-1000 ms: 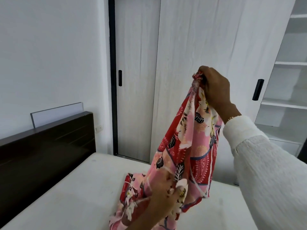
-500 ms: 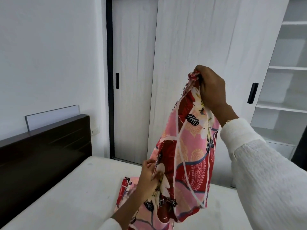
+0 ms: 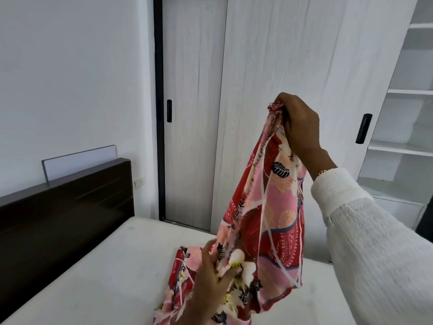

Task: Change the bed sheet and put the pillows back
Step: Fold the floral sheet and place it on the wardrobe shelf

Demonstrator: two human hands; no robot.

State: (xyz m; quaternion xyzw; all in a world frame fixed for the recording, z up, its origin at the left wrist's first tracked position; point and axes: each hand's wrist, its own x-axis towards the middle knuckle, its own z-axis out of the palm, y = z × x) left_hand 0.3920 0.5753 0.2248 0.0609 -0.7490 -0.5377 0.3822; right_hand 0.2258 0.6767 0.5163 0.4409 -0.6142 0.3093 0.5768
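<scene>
A red and pink floral bed sheet [image 3: 276, 207] hangs bunched over the bare white mattress [image 3: 93, 273]. My right hand [image 3: 297, 127] is raised and pinches its frayed top corner. Lower down, my left hand [image 3: 210, 270] grips a fold along the sheet's left edge. The rest of the sheet lies folded on the mattress [image 3: 182, 273] below my hands. No pillows are in view.
A dark wooden headboard [image 3: 65, 202] runs along the left, against a white wall. Behind the bed stand pale sliding wardrobe doors [image 3: 293, 66] with black handles. Open white shelves [image 3: 407, 125] fill the far right.
My left hand has worked its way up the sheet's left edge to a new hold. The right hand has stayed raised on the top corner.
</scene>
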